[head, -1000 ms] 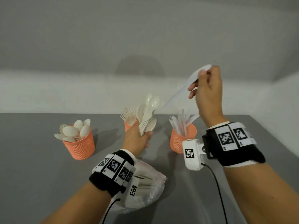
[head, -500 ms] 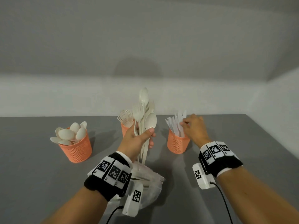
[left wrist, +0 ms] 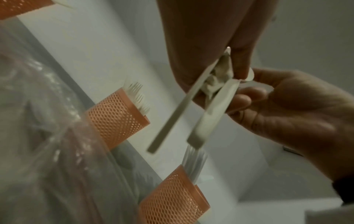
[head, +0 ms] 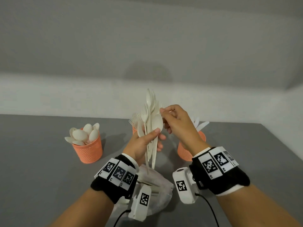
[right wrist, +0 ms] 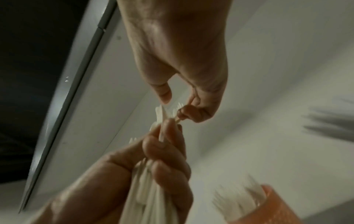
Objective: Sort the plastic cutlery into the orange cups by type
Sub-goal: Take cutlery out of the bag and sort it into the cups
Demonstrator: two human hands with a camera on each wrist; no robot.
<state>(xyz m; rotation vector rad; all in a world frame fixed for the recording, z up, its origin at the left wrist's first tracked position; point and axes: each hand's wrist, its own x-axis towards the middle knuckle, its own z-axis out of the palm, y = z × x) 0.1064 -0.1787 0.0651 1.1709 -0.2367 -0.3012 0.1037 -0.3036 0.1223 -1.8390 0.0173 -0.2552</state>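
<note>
Grey table (head: 41, 161), cutlery bundle (head: 151, 125) upright in left hand (head: 141, 145)

Legible text: none. Black-and-white square code tags (head: 118, 173) on both wristbands and on the white wrist cameras (head: 184, 185); small characters beside the tags too small to read.

Three orange cups (head: 87, 149) are showing a fine mesh pattern against the grey surface (head: 32, 161). Cream-white cutlery (head: 151, 122) is standing out above black wristbands (head: 114, 182) bearing black-and-white square markers.
</note>
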